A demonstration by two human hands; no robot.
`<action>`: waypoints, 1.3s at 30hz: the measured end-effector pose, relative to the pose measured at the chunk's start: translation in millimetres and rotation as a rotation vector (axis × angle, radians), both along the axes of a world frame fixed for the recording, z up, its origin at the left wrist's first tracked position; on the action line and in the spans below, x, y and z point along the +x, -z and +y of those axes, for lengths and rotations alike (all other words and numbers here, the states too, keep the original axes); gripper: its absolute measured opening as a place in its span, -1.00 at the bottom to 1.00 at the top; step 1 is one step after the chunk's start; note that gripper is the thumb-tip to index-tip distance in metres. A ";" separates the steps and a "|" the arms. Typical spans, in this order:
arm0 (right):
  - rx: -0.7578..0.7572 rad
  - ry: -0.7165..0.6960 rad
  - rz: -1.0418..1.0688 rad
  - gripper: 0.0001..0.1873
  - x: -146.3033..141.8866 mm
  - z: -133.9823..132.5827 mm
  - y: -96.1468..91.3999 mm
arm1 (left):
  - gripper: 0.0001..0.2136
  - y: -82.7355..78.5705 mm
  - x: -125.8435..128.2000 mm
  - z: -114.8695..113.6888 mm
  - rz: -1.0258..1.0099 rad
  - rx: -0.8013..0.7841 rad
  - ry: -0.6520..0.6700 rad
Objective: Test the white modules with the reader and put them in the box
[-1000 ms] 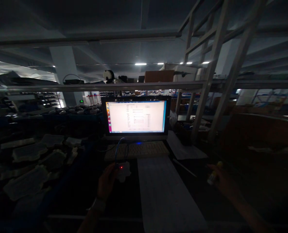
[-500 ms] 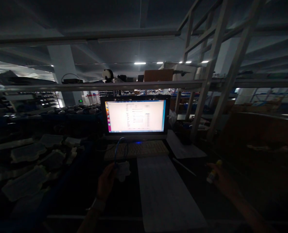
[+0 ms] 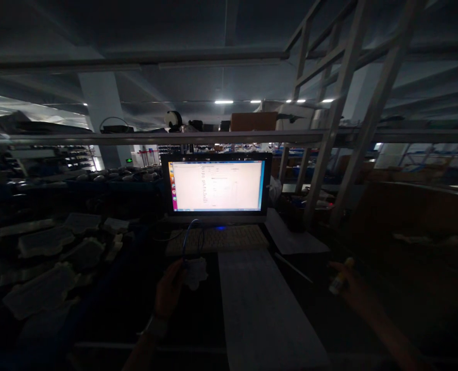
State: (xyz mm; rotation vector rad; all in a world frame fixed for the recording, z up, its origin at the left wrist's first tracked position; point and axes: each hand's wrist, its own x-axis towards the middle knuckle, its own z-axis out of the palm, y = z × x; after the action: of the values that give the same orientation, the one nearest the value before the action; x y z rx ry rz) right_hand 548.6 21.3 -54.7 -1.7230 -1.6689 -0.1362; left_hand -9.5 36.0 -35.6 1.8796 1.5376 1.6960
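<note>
My left hand [image 3: 169,288] is closed at the edge of a small, pale, flat part [image 3: 196,273] with an uneven outline. From beside the fingers a blue cable [image 3: 192,222] rises in a loop in front of the keyboard [image 3: 232,238]. Over on the right, my right hand [image 3: 350,288] grips a small white and yellow cylinder [image 3: 336,284], perhaps a bottle or a stick; its exact kind is too dark to tell. Behind the keyboard a lit monitor [image 3: 217,190] shows a page with small text.
A blue bin [image 3: 115,273] full of pale flat parts [image 3: 43,288] stands at the left. Long white paper [image 3: 259,304] lies mid-bench, beside a thin white stick [image 3: 293,268]. Another sheet [image 3: 296,234] lies farther back. A shelf [image 3: 205,138] crosses above the monitor; brown cardboard [image 3: 418,216] stands right.
The page on the monitor has changed: some fields are gone and the text is laid out differently. Both hands and what they hold stay almost in place.
</note>
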 end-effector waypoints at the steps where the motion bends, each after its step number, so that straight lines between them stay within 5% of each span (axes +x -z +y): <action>1: 0.002 -0.001 0.002 -0.51 0.3 0.0 0.2 | -0.58 -0.6 0.2 -0.3 0.000 0.004 0.004; 30: 0.026 -0.010 -0.024 -0.53 3.0 1.2 3.3 | -0.57 -5.4 2.6 -2.3 -0.032 -0.041 0.003; 39: 0.118 0.033 -0.048 -0.54 -7.5 -4.3 -10.3 | -0.59 -7.3 5.3 -4.5 -0.051 -0.046 0.000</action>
State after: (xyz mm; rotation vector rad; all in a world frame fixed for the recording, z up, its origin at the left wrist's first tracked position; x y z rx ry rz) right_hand 541.1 17.0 -44.4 -1.6711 -1.6338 -0.2873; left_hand -4.2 31.5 -28.4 1.8003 1.5438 1.6803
